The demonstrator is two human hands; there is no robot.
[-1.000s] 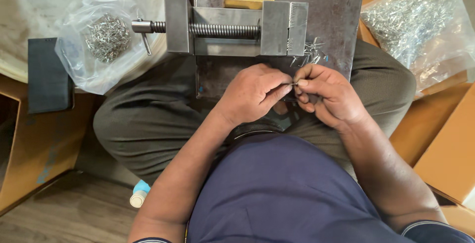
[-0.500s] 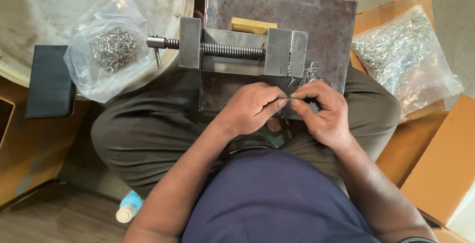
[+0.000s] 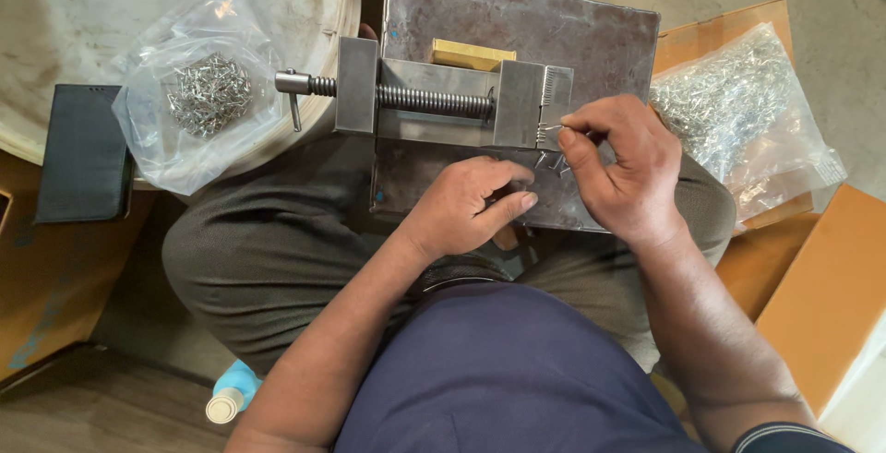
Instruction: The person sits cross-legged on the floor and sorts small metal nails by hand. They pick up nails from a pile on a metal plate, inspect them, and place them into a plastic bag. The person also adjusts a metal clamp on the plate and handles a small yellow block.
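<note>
Half a second back both my hands met over one small wire piece in front of the vise; now they are apart, and my right hand [image 3: 620, 172] has gone up to the vise end. Far to the left of my left hand [image 3: 466, 208] lies a dark case [image 3: 85, 150], then a clear bag [image 3: 198, 93] of metal bits on a round top [image 3: 55, 10]. Nearer, the vise [image 3: 434, 98] sits on a steel plate [image 3: 526, 19], its screw handle pointing left. My left hand rests curled on the plate just below the vise, fingers loosely bent; I cannot tell if it holds anything. My right hand pinches a thin wire piece [image 3: 550, 127] between thumb and forefinger, touching the vise's right end. Further right, a second bag [image 3: 738, 112] of wire pieces lies on cardboard [image 3: 831, 278].
</note>
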